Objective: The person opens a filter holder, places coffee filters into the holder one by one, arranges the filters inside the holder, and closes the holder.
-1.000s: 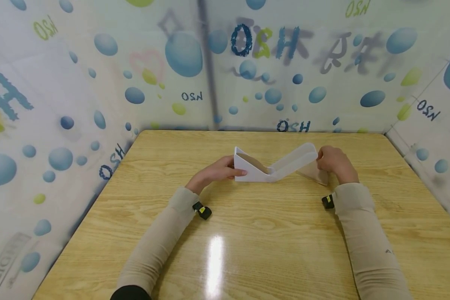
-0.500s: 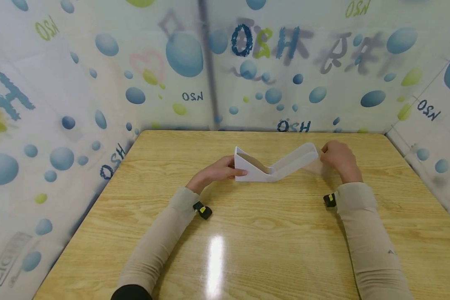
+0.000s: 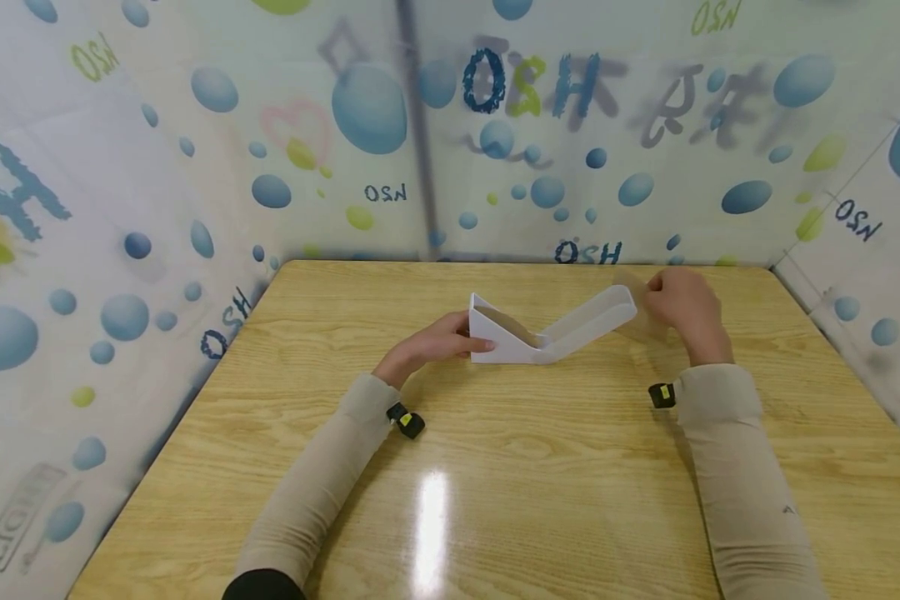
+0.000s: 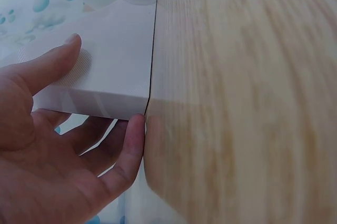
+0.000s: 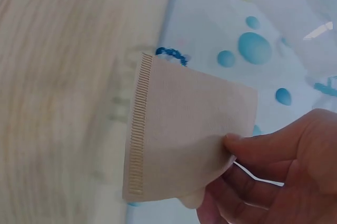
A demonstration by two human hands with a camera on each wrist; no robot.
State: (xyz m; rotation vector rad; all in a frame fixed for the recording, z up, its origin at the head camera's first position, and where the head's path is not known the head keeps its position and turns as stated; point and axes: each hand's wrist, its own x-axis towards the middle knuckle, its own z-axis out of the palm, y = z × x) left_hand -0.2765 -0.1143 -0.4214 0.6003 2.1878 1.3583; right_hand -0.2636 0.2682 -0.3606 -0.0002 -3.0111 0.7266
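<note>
Wood-grained surface, with a bubble-printed wall behind it, carries a white box near its far side. Its clear lid stretches out to the right, and tan contents show inside. The left hand grips the box at its left end, thumb across the near face. The right hand pinches a tan paper by one side, in the air by the lid's raised end; whether paper and lid touch, I cannot tell.

That one-sided pinch looks the weak point: too loose, and the paper could slip or swing; too hard, and it could crease. Brushing the lid might bend the sheet or twist the box. A slack left hand could let the box tip, and squeezing could dent its sides.
</note>
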